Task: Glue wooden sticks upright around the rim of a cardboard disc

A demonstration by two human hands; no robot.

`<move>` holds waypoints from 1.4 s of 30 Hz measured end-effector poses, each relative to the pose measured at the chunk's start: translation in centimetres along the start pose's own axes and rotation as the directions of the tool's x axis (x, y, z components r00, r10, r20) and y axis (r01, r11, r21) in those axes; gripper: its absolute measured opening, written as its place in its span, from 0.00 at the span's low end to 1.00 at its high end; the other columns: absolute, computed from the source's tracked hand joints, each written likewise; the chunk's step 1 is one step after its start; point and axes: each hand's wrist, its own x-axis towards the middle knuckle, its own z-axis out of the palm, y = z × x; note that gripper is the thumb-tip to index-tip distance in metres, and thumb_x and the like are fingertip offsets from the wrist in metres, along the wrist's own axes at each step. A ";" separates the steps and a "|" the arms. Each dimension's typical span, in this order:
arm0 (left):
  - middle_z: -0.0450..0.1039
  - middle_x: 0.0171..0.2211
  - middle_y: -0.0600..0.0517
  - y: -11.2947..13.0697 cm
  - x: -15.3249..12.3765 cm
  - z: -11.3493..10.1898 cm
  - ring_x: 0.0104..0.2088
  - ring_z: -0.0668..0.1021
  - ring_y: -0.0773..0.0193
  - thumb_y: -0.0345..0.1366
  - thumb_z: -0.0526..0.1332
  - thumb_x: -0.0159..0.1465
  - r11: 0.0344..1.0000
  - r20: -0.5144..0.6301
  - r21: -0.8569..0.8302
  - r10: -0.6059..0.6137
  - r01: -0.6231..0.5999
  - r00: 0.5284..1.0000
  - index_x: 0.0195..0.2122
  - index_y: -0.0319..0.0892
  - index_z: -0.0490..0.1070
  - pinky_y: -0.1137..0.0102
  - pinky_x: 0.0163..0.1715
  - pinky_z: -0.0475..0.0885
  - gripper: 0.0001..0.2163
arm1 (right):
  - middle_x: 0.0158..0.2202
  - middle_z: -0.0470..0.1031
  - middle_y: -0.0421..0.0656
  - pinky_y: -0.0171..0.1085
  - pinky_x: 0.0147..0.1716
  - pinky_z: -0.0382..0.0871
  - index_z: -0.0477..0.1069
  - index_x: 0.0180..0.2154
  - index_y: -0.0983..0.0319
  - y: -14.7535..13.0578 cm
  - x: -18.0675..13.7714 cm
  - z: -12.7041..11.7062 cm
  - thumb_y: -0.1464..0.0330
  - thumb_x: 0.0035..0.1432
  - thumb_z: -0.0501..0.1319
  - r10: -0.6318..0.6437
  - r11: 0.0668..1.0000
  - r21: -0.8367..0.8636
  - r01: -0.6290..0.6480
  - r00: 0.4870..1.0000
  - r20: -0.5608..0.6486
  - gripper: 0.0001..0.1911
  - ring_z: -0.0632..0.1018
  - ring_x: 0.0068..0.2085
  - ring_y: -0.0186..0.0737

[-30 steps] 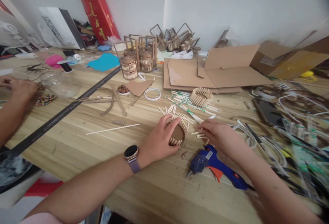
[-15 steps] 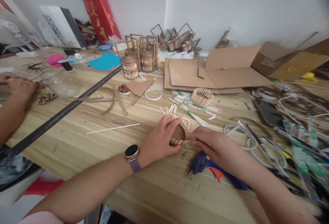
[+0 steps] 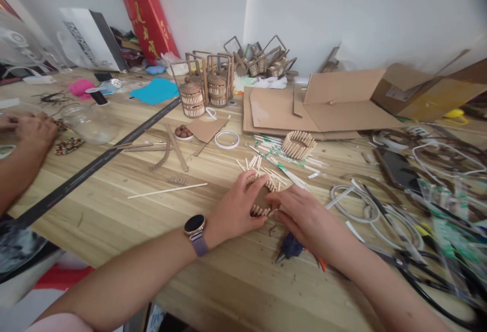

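Fingers of my left hand are wrapped round a small round basket, which has a brown base and short pale sticks standing round its rim. The thumb of that hand lies at the near side. My right hand is closed at the basket's right side, its fingertips over the rim; whatever they pinch there is hidden. Cut pale sticks lie just behind the basket. Partly under my right hand is a dark blue glue gun, its nozzle pointing to the near left.
A second stick ring stands on wrapped sticks behind. Flattened cardboard and finished lidded baskets are at the back. Scissors and coiled strips crowd the right. Another person's hands work at the left.
My right hand has moved left and up, its fingertips now over the basket's rim, covering more of the glue gun. Scissors on the right are now uncovered. My left hand stays put.
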 end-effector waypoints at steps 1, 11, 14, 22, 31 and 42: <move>0.50 0.62 0.42 0.0 0.0 0.0 0.64 0.61 0.47 0.28 0.67 0.53 1.000 -0.001 -0.003 0.004 -0.004 1.000 0.64 0.49 0.49 0.49 0.61 0.63 0.40 | 0.36 0.78 0.47 0.43 0.37 0.72 0.69 0.43 0.62 0.0 0.0 0.0 0.78 0.63 0.50 0.000 1.000 0.003 0.000 1.000 0.001 0.12 0.74 0.39 0.45; 0.51 0.62 0.42 -0.1 0.1 0.0 0.64 0.60 0.46 0.28 0.68 0.53 1.000 -0.001 -0.020 0.022 -0.022 1.000 0.64 0.50 0.50 0.49 0.61 0.63 0.41 | 0.33 0.75 0.46 0.41 0.35 0.69 0.69 0.41 0.62 0.6 -0.2 1.4 0.78 0.63 0.52 -0.064 0.998 -0.008 0.064 0.994 -0.085 0.10 0.72 0.37 0.45; 0.50 0.62 0.41 -0.1 0.1 -0.1 0.64 0.61 0.47 0.29 0.69 0.53 1.000 0.019 -0.010 0.030 -0.030 0.999 0.64 0.49 0.50 0.50 0.61 0.63 0.41 | 0.32 0.74 0.45 0.40 0.35 0.67 0.68 0.40 0.62 0.8 -0.4 1.7 0.79 0.63 0.52 -0.074 0.997 -0.013 0.073 0.993 -0.087 0.10 0.71 0.36 0.44; 0.51 0.62 0.43 0.0 0.2 -0.2 0.64 0.61 0.48 0.29 0.69 0.53 0.999 0.031 0.003 0.037 -0.037 0.999 0.64 0.51 0.49 0.50 0.62 0.62 0.41 | 0.30 0.72 0.44 0.39 0.34 0.63 0.69 0.34 0.61 0.8 -0.5 2.0 0.78 0.63 0.50 -0.072 0.994 -0.092 0.062 0.991 -0.108 0.12 0.70 0.36 0.43; 0.47 0.64 0.42 -0.1 0.1 -0.4 0.63 0.62 0.46 0.30 0.70 0.53 0.999 0.008 -0.036 -0.012 0.012 1.000 0.64 0.52 0.51 0.49 0.61 0.64 0.40 | 0.39 0.76 0.47 0.43 0.40 0.70 0.69 0.41 0.58 -0.2 -0.3 0.1 0.69 0.65 0.55 -0.049 0.998 -0.029 0.047 0.994 -0.101 0.05 0.74 0.41 0.48; 0.46 0.64 0.40 -0.1 -0.2 0.2 0.66 0.56 0.41 0.37 0.77 0.47 0.992 -0.098 0.087 -0.079 0.088 0.992 0.65 0.50 0.49 0.45 0.63 0.59 0.48 | 0.20 0.72 0.39 0.34 0.20 0.62 0.67 0.24 0.57 3.3 -7.3 -2.4 0.56 0.63 0.57 0.387 0.920 -0.018 -0.392 0.897 0.214 0.17 0.74 0.21 0.39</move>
